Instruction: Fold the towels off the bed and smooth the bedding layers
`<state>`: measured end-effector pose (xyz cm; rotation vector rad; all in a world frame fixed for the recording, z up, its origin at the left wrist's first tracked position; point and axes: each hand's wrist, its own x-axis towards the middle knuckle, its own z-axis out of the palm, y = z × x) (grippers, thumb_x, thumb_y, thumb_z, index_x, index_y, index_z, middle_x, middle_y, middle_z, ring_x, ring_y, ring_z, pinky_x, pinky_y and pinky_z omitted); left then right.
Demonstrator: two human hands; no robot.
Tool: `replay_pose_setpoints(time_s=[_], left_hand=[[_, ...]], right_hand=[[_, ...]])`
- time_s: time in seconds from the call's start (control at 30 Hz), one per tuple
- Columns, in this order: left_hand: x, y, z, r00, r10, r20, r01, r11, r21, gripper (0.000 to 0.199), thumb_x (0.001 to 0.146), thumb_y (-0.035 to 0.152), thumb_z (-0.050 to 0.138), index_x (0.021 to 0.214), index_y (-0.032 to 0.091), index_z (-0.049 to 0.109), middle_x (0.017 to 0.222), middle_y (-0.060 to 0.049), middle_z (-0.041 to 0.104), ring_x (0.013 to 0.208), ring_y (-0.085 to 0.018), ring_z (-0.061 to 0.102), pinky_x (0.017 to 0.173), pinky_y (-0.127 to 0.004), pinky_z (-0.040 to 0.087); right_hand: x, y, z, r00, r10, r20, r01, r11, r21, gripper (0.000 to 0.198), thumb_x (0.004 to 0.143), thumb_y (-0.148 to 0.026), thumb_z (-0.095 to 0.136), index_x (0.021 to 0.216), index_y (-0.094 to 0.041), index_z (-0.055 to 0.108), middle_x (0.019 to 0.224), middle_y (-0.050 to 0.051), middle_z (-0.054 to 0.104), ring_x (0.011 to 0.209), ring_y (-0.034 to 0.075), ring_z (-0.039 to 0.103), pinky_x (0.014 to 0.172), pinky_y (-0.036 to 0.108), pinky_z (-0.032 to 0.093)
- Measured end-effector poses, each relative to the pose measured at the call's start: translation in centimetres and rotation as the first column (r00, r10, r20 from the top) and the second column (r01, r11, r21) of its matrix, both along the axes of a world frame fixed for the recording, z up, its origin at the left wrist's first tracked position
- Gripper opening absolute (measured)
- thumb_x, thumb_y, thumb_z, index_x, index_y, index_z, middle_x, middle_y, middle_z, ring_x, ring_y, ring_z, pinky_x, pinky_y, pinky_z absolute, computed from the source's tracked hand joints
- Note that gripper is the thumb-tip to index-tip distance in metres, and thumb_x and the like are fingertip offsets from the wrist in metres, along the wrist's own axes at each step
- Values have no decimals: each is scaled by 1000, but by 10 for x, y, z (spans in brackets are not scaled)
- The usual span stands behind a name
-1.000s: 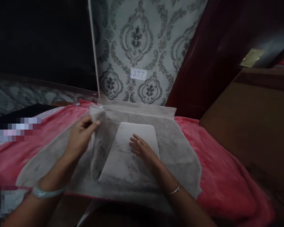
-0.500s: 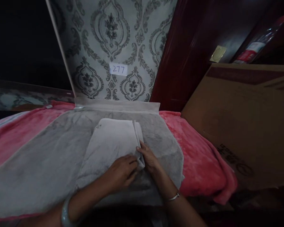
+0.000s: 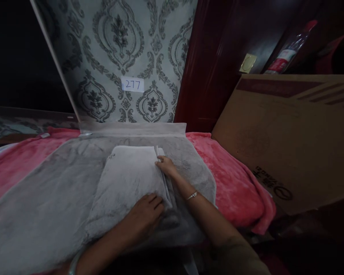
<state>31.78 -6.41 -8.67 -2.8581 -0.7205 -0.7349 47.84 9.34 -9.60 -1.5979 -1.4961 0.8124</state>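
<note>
A folded light grey plush cloth [image 3: 129, 172] lies on a larger grey blanket [image 3: 63, 179]. Its layers show along the right side, and a small dark print marks its far left corner. My right hand [image 3: 166, 166] pinches the layered right edge near the far end, thumb and forefinger closed on it. My left hand [image 3: 149, 212] rests on top of the same cloth by its near right corner, fingers laid on the fabric and slightly bent. The left thumb is hidden beneath the hand.
A red-pink blanket [image 3: 232, 187] lies beneath the grey one. To the right stands a large cardboard box [image 3: 289, 133], with a plastic bottle [image 3: 285, 55] behind it. A paper label reading 277 [image 3: 132, 84] is on the patterned wall. A dark screen [image 3: 17, 57] stands at left.
My right hand has slid away from me along the cloth's right edge, from the near corner toward the far end. My left hand has moved slightly nearer and lower. The view has shifted right.
</note>
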Motion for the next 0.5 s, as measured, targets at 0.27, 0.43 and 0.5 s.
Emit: replay_pose_setpoints(time_s=[0.27,0.43,0.5], left_hand=[[-2,5,-6,999,6,-34,-5,1000,19,8,89,12,55,92,19,57,106,-7,69,93,-22,61,81,-37,50],[-3,6,-1,1000,-13,-15,14,996,87,7,89,13,57,92,19,57,103,-7,70,89,-22,63,75,-36,50],[-5,6,-3,1000,-27,-15,28,994,104,10,88,11,56,95,19,56,109,-7,70,95,-22,64,79,-36,51]], right_hand=[[-18,51,22,989,-70,131,85,990,-111,12,79,-27,72,78,-16,75,80,5,73,81,21,69,71,24,48],[-19,58,24,973,-144,183,165,980,-108,9,76,-27,74,72,-19,73,75,4,71,77,19,68,66,22,46],[-16,57,23,966,-187,180,204,976,-79,7,78,-25,71,75,-20,74,77,3,72,79,18,68,64,21,44]])
